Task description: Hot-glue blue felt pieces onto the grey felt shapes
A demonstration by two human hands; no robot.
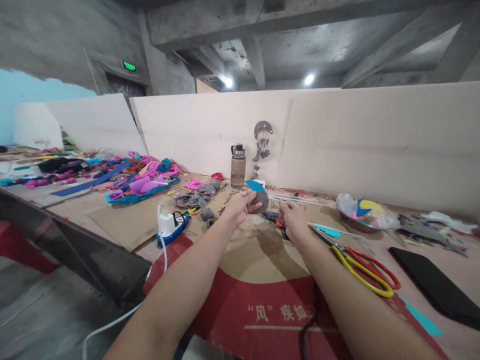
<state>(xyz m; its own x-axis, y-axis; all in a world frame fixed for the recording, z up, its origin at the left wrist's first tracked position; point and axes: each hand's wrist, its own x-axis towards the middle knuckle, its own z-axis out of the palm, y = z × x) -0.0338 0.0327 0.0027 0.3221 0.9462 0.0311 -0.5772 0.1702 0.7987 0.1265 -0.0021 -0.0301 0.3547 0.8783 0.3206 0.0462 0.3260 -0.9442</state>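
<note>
My left hand [240, 206] pinches a round grey felt piece [261, 203] above the worktable. A pointed blue felt piece [255, 185] sticks up behind its top edge; I cannot tell whether the two are joined. To the right, apart from the felt, my right hand [293, 217] has thumb and fingers pressed together. Whatever may be between those fingertips is too small to make out. Small dark and orange items, partly hidden, lie below that hand. Large scissors [348, 260] with one red and one yellow handle rest beside my right forearm.
A water bottle [238, 167] stands at the back by a pale board, where a grey felt hanging [263, 137] is fixed. Left are a blue power strip [171, 230], yarn balls and colourful felt scraps [146, 177]. Right are a filled bowl [362, 222] and a black phone [435, 282].
</note>
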